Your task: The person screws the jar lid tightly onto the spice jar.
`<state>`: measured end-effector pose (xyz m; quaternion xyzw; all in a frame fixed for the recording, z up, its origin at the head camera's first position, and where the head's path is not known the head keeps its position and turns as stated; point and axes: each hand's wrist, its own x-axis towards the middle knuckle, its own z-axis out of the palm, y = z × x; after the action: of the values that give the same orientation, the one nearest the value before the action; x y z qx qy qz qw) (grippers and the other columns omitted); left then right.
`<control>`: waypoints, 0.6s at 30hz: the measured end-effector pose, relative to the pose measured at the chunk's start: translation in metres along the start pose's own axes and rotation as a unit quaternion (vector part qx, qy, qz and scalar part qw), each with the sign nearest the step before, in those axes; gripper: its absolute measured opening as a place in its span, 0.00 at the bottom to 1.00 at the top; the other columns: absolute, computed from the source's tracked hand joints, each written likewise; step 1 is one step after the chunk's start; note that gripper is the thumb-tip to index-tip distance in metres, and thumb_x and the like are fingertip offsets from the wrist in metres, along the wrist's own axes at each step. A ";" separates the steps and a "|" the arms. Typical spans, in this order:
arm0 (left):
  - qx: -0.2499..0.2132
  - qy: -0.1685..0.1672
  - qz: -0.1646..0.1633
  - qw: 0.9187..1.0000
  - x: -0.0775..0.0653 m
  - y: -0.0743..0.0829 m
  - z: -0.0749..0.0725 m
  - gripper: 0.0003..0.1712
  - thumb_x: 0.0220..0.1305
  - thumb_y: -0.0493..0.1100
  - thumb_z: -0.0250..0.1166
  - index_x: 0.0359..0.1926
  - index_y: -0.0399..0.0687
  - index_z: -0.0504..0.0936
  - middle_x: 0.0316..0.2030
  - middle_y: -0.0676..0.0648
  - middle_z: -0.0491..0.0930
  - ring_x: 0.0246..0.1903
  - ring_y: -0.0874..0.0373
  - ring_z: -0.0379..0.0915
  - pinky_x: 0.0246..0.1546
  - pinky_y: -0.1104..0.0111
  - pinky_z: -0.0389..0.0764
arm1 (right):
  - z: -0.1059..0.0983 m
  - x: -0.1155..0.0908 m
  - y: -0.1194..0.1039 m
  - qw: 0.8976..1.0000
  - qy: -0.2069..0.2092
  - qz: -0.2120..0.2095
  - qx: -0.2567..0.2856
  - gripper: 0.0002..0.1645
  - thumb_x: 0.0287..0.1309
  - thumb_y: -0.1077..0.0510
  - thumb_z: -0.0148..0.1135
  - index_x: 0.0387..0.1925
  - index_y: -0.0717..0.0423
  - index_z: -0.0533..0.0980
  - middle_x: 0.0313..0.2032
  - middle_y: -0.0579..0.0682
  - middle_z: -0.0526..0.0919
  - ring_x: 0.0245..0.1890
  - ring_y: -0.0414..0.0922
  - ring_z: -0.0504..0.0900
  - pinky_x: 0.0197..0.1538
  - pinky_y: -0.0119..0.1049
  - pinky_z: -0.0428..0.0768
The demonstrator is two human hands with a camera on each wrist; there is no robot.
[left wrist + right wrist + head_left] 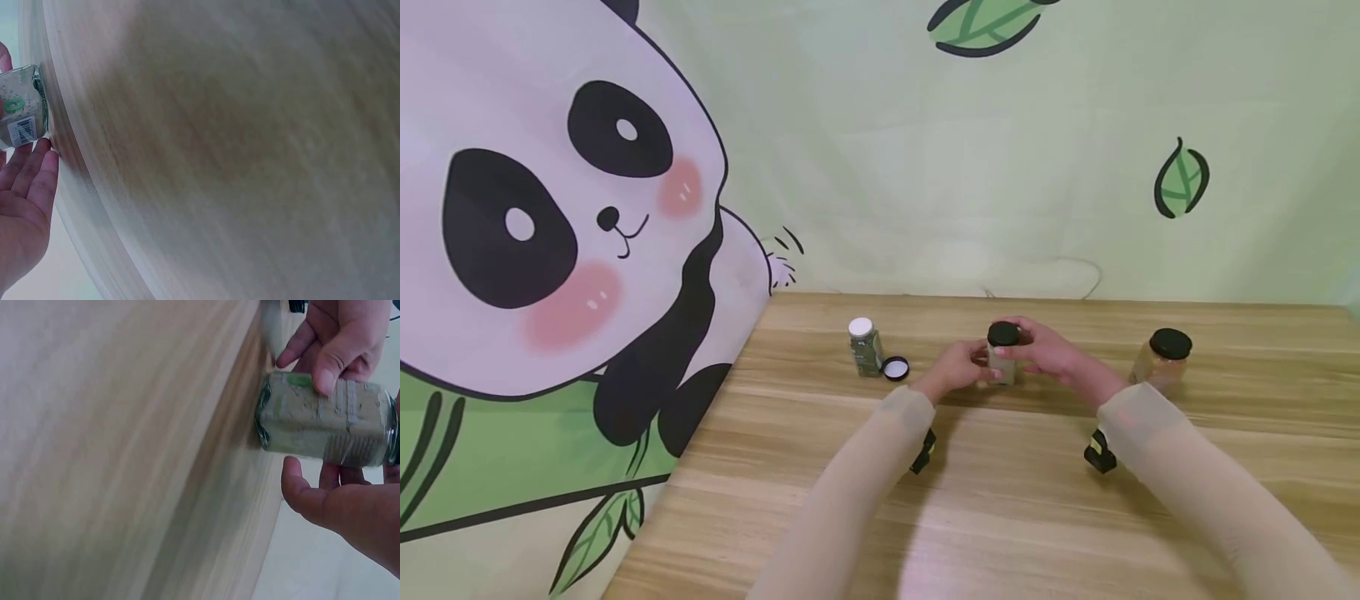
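Observation:
A clear spice jar (pixel 1004 371) with a pale label and black lid (pixel 1003 333) stands upright between both hands. Around its upper part, near the lid, the right hand (pixel 1048 350) holds it from the right. From the left side, the left hand (pixel 958 367) grips the lower body; its thumb (pixel 331 369) presses the jar's side in the right wrist view. The left wrist view shows the jar's barcode (pixel 24 130) above the left fingers (pixel 40 181). I cannot tell whether the jar's base touches the table.
A green-labelled jar (pixel 867 354) with a white top stands left on the wooden table (pixel 1000 517). Beside it lies a black-rimmed lid (pixel 895 368), white face up. A wider black-lidded jar (pixel 1171 346) stands right. Behind the table hangs a panda-printed cloth (pixel 880 167).

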<state>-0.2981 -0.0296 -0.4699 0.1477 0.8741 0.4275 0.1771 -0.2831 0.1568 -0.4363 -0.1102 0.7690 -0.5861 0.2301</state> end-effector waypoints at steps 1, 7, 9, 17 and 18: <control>0.000 0.001 0.001 1.000 0.000 0.001 0.000 0.35 0.67 0.44 0.70 0.72 0.43 0.71 0.65 0.39 0.79 0.66 0.46 0.77 0.65 0.60 0.80 | 0.001 -0.001 0.000 1.000 0.007 -0.002 0.004 0.39 0.73 0.58 0.58 0.77 0.60 0.54 0.75 0.73 0.59 0.76 0.68 0.60 0.71 0.68 0.66; -0.003 0.000 -0.006 1.000 -0.002 0.001 0.000 0.35 0.67 0.44 0.70 0.72 0.44 0.72 0.66 0.39 0.79 0.67 0.47 0.76 0.66 0.60 0.78 | 0.013 -0.003 0.003 0.998 0.057 0.001 0.009 0.38 0.73 0.58 0.58 0.77 0.59 0.54 0.75 0.72 0.59 0.75 0.66 0.60 0.69 0.62 0.68; -0.006 0.001 -0.006 1.000 -0.002 0.002 0.000 0.35 0.67 0.43 0.70 0.72 0.45 0.72 0.66 0.39 0.78 0.67 0.47 0.76 0.67 0.60 0.78 | 0.017 -0.003 0.005 0.997 0.076 -0.003 0.012 0.38 0.73 0.58 0.58 0.77 0.59 0.55 0.75 0.71 0.60 0.73 0.63 0.63 0.64 0.53 0.72; -0.018 -0.002 -0.007 1.000 -0.002 0.002 -0.001 0.35 0.67 0.42 0.70 0.73 0.45 0.71 0.67 0.40 0.78 0.68 0.47 0.75 0.66 0.60 0.79 | 0.032 -0.004 0.004 0.988 0.142 -0.027 0.052 0.37 0.72 0.59 0.59 0.75 0.64 0.57 0.73 0.68 0.64 0.64 0.53 0.68 0.55 0.40 0.71; -0.017 -0.002 -0.008 1.000 -0.002 0.002 -0.001 0.35 0.67 0.43 0.70 0.73 0.45 0.71 0.67 0.40 0.78 0.68 0.47 0.75 0.66 0.60 0.79 | 0.034 -0.004 0.004 0.987 0.148 -0.029 0.056 0.37 0.72 0.60 0.59 0.75 0.64 0.56 0.73 0.69 0.63 0.67 0.55 0.68 0.59 0.43 0.71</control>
<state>-0.2965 -0.0301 -0.4670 0.1385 0.8675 0.4407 0.1845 -0.2629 0.1306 -0.4464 -0.0316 0.7568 -0.6447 0.1028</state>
